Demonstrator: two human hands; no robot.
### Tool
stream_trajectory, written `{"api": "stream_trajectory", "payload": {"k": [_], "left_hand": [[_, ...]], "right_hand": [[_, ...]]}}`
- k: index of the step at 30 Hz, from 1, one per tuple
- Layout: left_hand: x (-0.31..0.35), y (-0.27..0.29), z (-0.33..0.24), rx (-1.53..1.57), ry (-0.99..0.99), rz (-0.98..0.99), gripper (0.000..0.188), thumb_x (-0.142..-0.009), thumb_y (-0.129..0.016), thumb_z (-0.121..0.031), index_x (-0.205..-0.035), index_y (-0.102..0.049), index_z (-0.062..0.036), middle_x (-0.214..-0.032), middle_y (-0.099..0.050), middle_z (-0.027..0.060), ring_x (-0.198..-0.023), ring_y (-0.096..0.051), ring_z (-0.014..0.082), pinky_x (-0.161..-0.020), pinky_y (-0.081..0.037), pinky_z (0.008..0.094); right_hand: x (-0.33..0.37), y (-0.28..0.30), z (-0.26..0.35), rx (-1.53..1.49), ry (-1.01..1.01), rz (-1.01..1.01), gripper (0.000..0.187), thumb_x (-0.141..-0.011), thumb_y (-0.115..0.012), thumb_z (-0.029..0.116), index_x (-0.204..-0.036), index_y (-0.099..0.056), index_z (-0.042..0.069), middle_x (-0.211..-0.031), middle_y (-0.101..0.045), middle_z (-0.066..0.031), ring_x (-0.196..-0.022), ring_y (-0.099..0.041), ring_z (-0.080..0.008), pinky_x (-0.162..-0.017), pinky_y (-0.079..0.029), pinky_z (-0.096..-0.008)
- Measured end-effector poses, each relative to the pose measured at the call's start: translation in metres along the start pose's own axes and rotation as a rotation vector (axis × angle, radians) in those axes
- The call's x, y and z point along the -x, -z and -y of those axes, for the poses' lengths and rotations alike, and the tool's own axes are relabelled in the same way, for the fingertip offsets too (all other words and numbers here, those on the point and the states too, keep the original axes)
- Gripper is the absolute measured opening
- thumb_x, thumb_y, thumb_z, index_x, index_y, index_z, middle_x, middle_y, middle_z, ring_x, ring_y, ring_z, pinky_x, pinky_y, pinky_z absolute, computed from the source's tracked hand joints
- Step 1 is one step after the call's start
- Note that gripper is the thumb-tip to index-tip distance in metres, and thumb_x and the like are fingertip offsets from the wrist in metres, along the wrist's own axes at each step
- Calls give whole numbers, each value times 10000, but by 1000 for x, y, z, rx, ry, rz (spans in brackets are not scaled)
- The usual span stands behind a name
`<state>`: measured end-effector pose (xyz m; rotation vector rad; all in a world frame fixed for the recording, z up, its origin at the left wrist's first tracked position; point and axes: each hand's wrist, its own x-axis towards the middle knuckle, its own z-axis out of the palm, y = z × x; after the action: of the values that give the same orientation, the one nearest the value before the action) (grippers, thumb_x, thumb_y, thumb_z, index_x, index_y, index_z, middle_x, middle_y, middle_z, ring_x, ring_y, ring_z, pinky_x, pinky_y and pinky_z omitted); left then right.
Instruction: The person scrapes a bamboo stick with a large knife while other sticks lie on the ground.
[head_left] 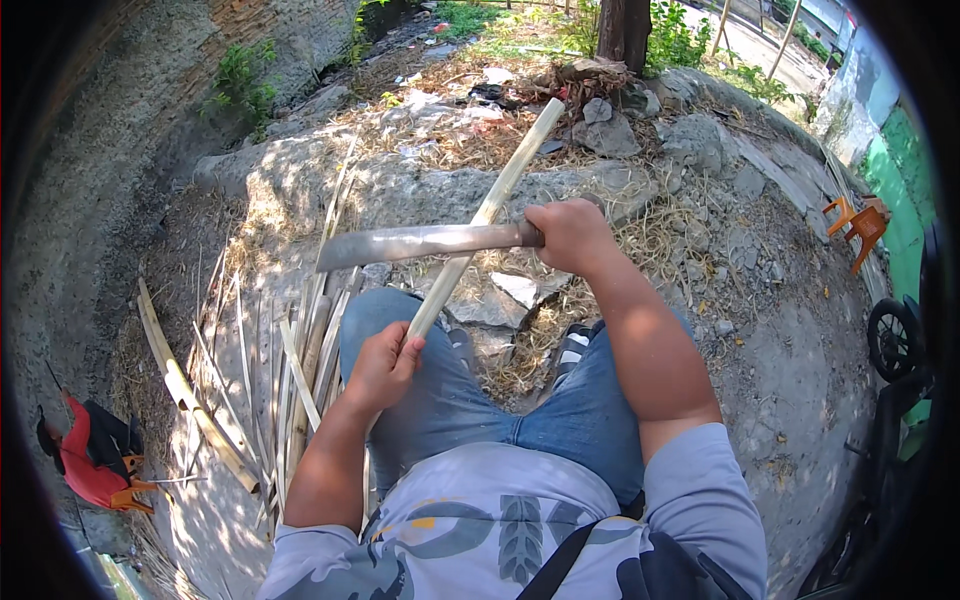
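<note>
My left hand (pixel 385 362) is closed round the lower end of a pale bamboo strip (pixel 512 168), which slants up and away to the right over my left knee. In my right hand (pixel 570 236) is the dark handle of a machete (pixel 425 243). Its broad metal blade points left and lies across the strip about midway along, on the near side from my view. Whether the edge bites into the bamboo I cannot tell. Several split bamboo strips and poles (pixel 318 345) lie in a loose pile beside my left leg.
A thick split bamboo pole (pixel 190 395) lies farther left. At the far left a person in red (pixel 85 450) sits on an orange chair. Broken stones (pixel 605 130) and bamboo shavings (pixel 640 240) cover the ground ahead. An orange chair (pixel 858 228) and a parked motorbike (pixel 895 375) stand at right.
</note>
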<state>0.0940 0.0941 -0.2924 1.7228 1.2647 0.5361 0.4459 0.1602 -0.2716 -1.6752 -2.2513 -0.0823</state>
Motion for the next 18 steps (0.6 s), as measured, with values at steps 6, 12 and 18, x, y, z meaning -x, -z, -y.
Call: {"api": "stream_trajectory", "payload": {"k": [6,12,18], "left_hand": [[-5,-2,-2,21,-24,28,212,-1046,-593,-199,-1079,-640,5,-714,-633,30,-628,-555,99,-587,-463,288],[-5,-2,0,12,-15,31,228,-1052,-585,-211,-1106,-636,4,-731,-632,21,-651,-551,86,-599,-464,282],[-1,0,-4,52,12,-4,235,-1052,-585,-211,-1105,-635,12,-730,-632,27,-654,-551,90,-605,-464,283]], "right_hand": [[11,10,-25,-164,-409,-28,189,-827,-749,269,-899,-664,117,-879,-709,-143,-890,-683,-394,-780,-533,-521],[7,28,-1,30,-212,144,167,-806,-725,215,-955,-670,164,-913,-723,-90,-927,-703,-334,-814,-541,-491],[-3,16,14,47,23,152,185,-793,-719,180,-966,-658,160,-874,-715,-73,-901,-711,-296,-820,-536,-456]]}}
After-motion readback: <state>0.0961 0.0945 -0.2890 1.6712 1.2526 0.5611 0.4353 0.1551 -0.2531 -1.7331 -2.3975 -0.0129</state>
